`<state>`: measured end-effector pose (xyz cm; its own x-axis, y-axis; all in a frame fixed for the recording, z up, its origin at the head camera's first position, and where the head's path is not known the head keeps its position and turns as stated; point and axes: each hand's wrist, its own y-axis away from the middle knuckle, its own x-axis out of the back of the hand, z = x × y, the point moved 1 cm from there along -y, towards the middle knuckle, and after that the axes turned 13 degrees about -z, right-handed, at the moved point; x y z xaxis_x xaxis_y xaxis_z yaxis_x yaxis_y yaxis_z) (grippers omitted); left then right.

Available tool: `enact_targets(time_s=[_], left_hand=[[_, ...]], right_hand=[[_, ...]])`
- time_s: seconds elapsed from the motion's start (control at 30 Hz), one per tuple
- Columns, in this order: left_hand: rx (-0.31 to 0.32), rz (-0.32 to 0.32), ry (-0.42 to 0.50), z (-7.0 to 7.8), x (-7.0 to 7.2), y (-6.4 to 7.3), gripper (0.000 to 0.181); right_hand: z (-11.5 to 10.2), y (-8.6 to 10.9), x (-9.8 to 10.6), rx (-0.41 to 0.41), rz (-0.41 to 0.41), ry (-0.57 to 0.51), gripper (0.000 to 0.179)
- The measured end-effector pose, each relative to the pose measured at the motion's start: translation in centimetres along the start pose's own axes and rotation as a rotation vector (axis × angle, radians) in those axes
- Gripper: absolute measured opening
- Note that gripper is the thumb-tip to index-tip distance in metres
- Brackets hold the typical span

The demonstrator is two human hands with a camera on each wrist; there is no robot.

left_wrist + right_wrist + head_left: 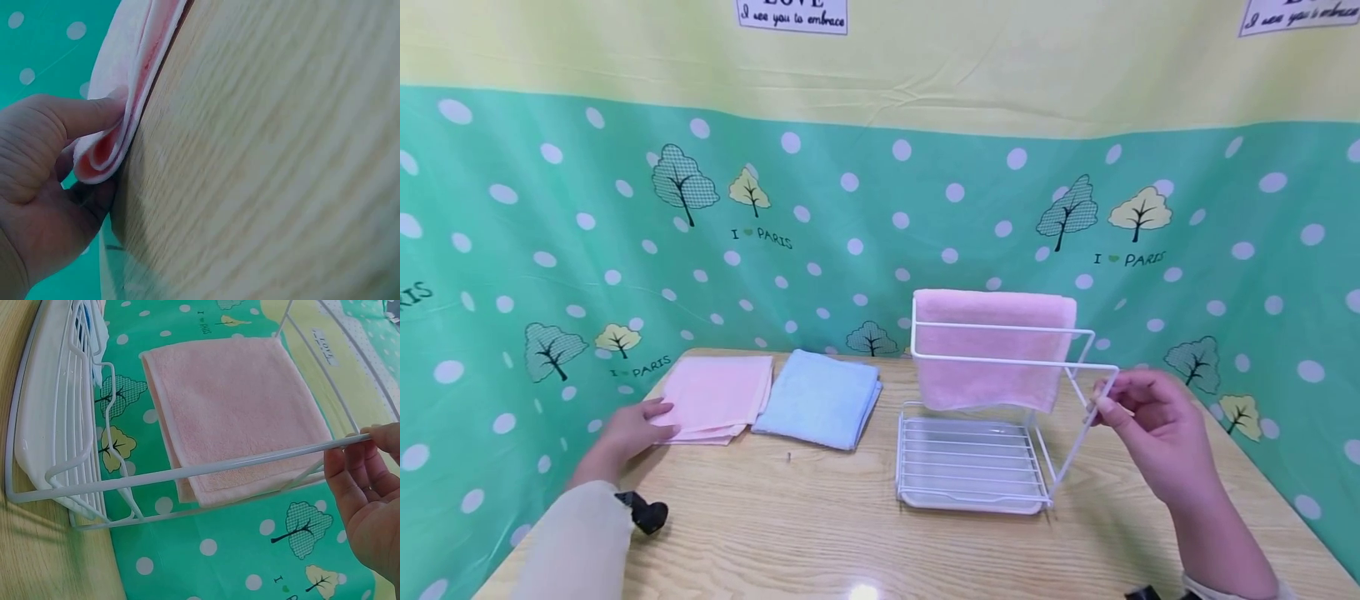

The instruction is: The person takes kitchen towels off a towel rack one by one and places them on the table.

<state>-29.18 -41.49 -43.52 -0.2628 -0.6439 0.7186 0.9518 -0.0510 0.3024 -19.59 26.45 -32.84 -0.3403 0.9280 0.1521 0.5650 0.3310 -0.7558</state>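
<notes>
On the left of the table lies a folded pink towel (pixel 718 392). My left hand (pixel 632 429) is at its left edge; in the left wrist view the thumb presses on top of the folded towel (pixel 134 69) and the fingers go beneath, pinching the layers. A white wire rack (pixel 1015 360) stands right of centre, with another pink towel (pixel 992 367) draped over its rear top bar. My right hand (pixel 1157 425) pinches the rack's right side post near the top, thumb and fingers round the wire (pixel 250 461). The right hand's lower fingers are curled.
Between the pink towel and the rack lies a folded blue towel (pixel 820 400). A white tray (pixel 970 502) sits under the rack's lower wire shelf. Behind the wooden table (pixel 775 525) hangs a green and yellow printed curtain (pixel 880 208), close to its back and side edges.
</notes>
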Motion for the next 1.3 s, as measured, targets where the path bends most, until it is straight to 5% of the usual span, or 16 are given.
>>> enact_targets(time_s=[0.37, 0.63, 0.83, 1.1, 1.3], left_hand=[[0.029, 0.071, 0.115, 0.8, -0.8, -1.1, 0.075], [0.034, 0.158, 0.074, 2.5, -0.9, -0.5, 0.072], [-0.022, 0.212, 0.016, 4.5, -1.3, -0.3, 0.063], [-0.108, 0.240, 0.063, 6.6, -2.3, 0.2, 0.059], [-0.117, 0.225, 0.133, 7.6, -2.8, 0.3, 0.059]], right_hand=[[-0.1, -0.1, -0.2, 0.002, 0.002, -0.004, 0.024], [-0.1, 0.0, -0.1, -0.013, 0.007, 0.013, 0.025], [0.0, 0.2, 0.0, -0.029, 0.018, 0.032, 0.025], [-0.3, 0.2, -0.2, -0.094, 0.042, 0.091, 0.022], [-0.4, 0.3, -0.2, -0.154, 0.060, 0.133, 0.020]])
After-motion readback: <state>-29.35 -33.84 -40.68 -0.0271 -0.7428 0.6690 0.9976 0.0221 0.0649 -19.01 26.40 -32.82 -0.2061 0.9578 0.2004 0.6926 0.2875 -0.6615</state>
